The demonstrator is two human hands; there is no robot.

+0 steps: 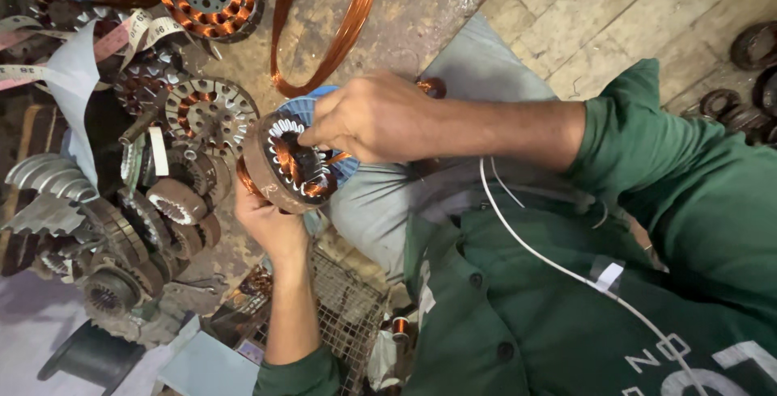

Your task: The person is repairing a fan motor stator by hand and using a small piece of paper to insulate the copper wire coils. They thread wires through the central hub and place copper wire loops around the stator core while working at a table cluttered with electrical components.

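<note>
My left hand [271, 222] cups a round motor stator [285, 171] from below, tilted on edge over my lap. The stator has a rusty brown outer ring, white slot liners and copper windings inside. My right hand [368, 117] reaches in from the right, and its fingertips pinch at the windings on the stator's upper rim. A thin strand of copper wire [338, 156] runs from the stator under that hand. A blue ribbed disc [346, 171] shows just behind the stator.
A pile of stators and rotors [174, 161] fills the left. A loop of copper wire [328, 36] lies on the floor above. Also in view are a measuring tape [121, 33], a wire mesh basket [352, 315], a small copper spool [401, 327] and a white cable [534, 254].
</note>
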